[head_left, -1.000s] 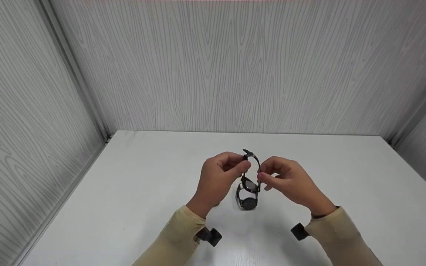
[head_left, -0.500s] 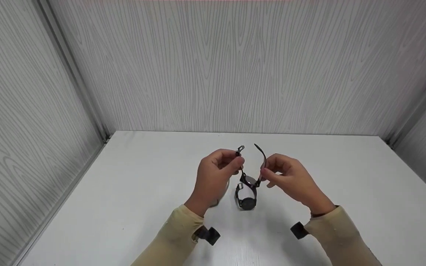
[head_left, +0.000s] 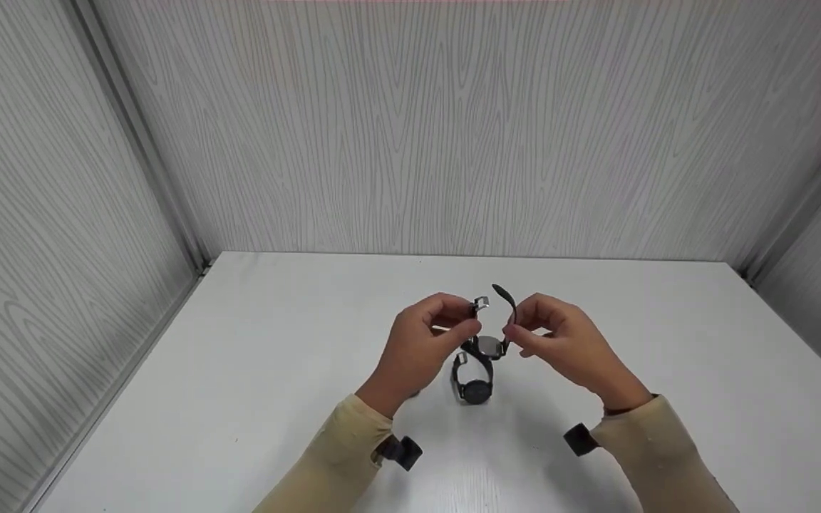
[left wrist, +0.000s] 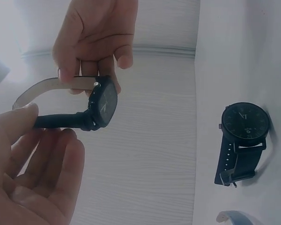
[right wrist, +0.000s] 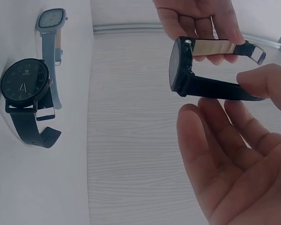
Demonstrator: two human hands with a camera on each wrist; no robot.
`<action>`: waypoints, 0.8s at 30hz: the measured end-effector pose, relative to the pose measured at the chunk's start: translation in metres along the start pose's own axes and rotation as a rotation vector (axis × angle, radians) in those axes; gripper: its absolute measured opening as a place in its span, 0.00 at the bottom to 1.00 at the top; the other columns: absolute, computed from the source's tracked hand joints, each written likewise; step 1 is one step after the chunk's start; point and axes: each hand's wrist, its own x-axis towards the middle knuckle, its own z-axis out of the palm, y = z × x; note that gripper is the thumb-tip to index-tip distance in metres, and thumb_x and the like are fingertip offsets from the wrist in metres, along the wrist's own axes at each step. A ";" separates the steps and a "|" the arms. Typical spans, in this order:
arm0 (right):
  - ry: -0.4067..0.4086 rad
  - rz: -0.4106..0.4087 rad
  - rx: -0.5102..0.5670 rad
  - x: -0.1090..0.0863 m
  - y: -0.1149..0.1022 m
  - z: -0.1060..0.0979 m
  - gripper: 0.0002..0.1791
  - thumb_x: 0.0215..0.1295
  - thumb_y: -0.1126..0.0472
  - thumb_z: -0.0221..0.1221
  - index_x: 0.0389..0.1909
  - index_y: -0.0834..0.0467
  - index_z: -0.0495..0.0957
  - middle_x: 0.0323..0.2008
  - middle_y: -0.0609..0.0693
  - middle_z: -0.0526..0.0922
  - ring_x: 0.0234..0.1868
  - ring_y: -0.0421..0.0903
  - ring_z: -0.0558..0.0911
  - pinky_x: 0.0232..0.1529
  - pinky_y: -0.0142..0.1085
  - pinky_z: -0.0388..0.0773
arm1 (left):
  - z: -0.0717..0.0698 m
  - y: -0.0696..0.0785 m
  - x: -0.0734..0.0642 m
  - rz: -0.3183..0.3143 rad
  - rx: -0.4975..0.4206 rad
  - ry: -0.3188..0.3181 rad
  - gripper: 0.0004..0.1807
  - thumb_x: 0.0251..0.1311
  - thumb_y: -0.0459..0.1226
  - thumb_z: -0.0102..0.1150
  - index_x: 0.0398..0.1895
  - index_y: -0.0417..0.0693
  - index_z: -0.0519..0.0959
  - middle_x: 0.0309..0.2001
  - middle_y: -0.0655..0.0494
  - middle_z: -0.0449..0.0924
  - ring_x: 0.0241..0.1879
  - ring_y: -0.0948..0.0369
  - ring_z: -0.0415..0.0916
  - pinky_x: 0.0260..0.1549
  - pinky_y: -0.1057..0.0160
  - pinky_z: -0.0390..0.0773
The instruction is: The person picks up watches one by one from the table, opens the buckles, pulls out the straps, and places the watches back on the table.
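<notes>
In the head view my left hand (head_left: 414,356) and right hand (head_left: 567,349) hold a black wristwatch (head_left: 489,347) above the table. My left thumb and fingers pinch the buckle-side strap, and its silver buckle (head_left: 482,303) sticks up past them. On the other side, my right thumb and fingers pinch the second strap, whose tip (head_left: 502,291) stands free. The strap ends are apart. Both wrist views show the watch's squarish dark case (right wrist: 181,68) hanging between the straps, with a pale strap lining.
A round black watch (left wrist: 245,124) lies on the white table (head_left: 296,320) below the hands, its strap bent up. Next to it is a grey-blue watch (right wrist: 52,19), mostly hidden behind my left hand in the head view. Grey wood-grain panels (head_left: 410,128) enclose the table.
One second ago the two strap ends met at the top of a loop; they have come apart, leaving buckle and tip separate. The left hand shifted left, then back right. Both hands keep their pinch.
</notes>
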 end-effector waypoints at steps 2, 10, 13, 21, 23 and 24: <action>-0.013 0.005 -0.017 0.000 0.000 0.000 0.06 0.69 0.60 0.68 0.37 0.57 0.80 0.38 0.50 0.85 0.40 0.47 0.85 0.38 0.37 0.85 | 0.001 -0.001 0.000 -0.010 0.024 -0.011 0.10 0.68 0.42 0.67 0.49 0.52 0.84 0.43 0.63 0.85 0.45 0.63 0.81 0.49 0.59 0.81; -0.070 0.082 -0.037 0.000 0.004 -0.004 0.06 0.69 0.59 0.66 0.39 0.57 0.81 0.35 0.51 0.85 0.40 0.55 0.84 0.37 0.39 0.85 | 0.011 -0.010 0.003 -0.099 0.057 -0.047 0.11 0.69 0.43 0.67 0.49 0.51 0.85 0.40 0.62 0.86 0.41 0.63 0.82 0.44 0.60 0.82; -0.097 0.125 -0.052 0.001 0.008 -0.007 0.06 0.70 0.59 0.66 0.39 0.57 0.81 0.34 0.52 0.85 0.38 0.53 0.84 0.37 0.39 0.85 | 0.017 -0.015 0.007 -0.154 0.056 -0.057 0.14 0.68 0.43 0.67 0.53 0.50 0.84 0.39 0.63 0.87 0.40 0.64 0.83 0.43 0.59 0.82; -0.177 0.229 -0.138 0.002 0.025 -0.012 0.08 0.71 0.57 0.64 0.39 0.58 0.82 0.34 0.55 0.85 0.33 0.49 0.83 0.38 0.41 0.83 | 0.034 -0.032 0.012 -0.238 0.124 -0.086 0.16 0.67 0.43 0.68 0.55 0.56 0.79 0.37 0.66 0.88 0.38 0.67 0.83 0.42 0.59 0.81; -0.185 0.253 -0.148 0.002 0.031 -0.014 0.08 0.71 0.57 0.64 0.39 0.58 0.81 0.33 0.55 0.85 0.33 0.48 0.83 0.38 0.41 0.83 | 0.038 -0.035 0.014 -0.254 0.147 -0.098 0.14 0.68 0.43 0.68 0.54 0.58 0.80 0.36 0.66 0.88 0.38 0.67 0.83 0.41 0.59 0.81; -0.189 0.270 -0.146 0.002 0.034 -0.014 0.07 0.71 0.57 0.64 0.39 0.58 0.81 0.33 0.55 0.85 0.32 0.48 0.82 0.38 0.41 0.83 | 0.041 -0.036 0.015 -0.266 0.158 -0.108 0.13 0.68 0.43 0.68 0.53 0.58 0.80 0.36 0.65 0.88 0.37 0.67 0.83 0.41 0.60 0.81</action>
